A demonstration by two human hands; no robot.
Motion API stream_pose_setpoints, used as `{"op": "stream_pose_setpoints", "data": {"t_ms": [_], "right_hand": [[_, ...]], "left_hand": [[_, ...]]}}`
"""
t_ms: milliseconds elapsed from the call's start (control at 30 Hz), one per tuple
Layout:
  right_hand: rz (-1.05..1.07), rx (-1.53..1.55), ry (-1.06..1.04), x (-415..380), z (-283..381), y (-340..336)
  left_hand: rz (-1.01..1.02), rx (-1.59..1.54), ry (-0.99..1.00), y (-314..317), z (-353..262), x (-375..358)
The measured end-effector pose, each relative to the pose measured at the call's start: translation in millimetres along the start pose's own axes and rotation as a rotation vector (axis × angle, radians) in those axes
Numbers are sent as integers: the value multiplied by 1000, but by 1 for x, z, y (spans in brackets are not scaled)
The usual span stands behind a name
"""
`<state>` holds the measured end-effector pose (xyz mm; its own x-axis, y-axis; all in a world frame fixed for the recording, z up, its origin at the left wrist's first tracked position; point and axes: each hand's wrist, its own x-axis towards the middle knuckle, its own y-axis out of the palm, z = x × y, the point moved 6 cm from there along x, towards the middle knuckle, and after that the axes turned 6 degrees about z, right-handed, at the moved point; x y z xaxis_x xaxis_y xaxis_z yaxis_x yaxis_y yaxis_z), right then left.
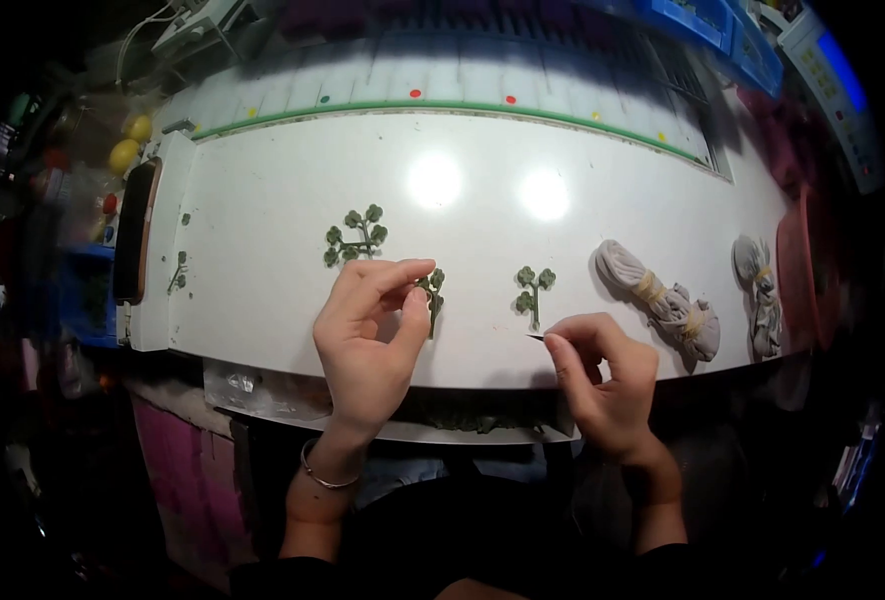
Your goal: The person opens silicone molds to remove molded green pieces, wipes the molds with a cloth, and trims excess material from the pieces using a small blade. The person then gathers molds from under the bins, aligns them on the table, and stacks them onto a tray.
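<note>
My left hand (368,325) is curled, with thumb and forefinger at a small green moulded sprig (436,300) whose clover-like heads partly show beyond the fingertips. The other fingers hide part of the grip. My right hand (603,385) pinches a small dark pointed tool (536,337), most of it hidden by the fingers. Just above that tip lies a second green sprig (535,298) with three heads, its pale stem end towards the hand. A larger branched green piece (360,236) lies above my left hand.
A banded pale grey bundle (653,290) and a thinner one (758,295) lie at the right. A phone (139,232) stands by the left edge. Small green bits (178,272) lie near it. A green-edged strip (443,107) crosses the back; a reddish bowl (803,260) sits far right.
</note>
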<state>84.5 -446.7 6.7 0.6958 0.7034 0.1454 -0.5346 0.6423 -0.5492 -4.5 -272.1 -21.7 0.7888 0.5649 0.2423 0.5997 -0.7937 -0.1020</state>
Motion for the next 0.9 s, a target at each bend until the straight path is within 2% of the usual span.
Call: {"op": "stream_pose_setpoints", "data": {"t_ms": [133, 200, 267, 333, 367, 433, 533, 600, 700, 800, 900], "right_hand": [[-36, -29, -4, 4, -10, 4], [-63, -29, 15, 4, -17, 4], [-91, -29, 31, 3, -27, 3], [-116, 2, 78, 2, -40, 3], [-119, -2, 74, 2, -44, 4], [-159, 175, 158, 1, -56, 6], [-181, 311, 170, 3, -58, 7], [-198, 386, 156, 5, -58, 8], [-218, 437, 117, 4, -59, 4], [-204, 443, 125, -4, -58, 4], [-188, 498, 104, -9, -50, 2]], "left_hand": [[-32, 131, -28, -7, 12, 4], [-165, 83, -20, -16, 13, 7], [-184, 141, 13, -22, 14, 10], [-171, 398, 7, -23, 7, 12], [-172, 394, 11, -21, 3, 13], [-208, 743, 165, -8, -17, 9], [173, 490, 301, 32, -18, 7], [357, 505, 330, 64, -16, 5], [445, 506, 340, 81, -8, 1], [429, 472, 337, 79, -5, -2], [380, 373, 234, 70, -7, -1]]}}
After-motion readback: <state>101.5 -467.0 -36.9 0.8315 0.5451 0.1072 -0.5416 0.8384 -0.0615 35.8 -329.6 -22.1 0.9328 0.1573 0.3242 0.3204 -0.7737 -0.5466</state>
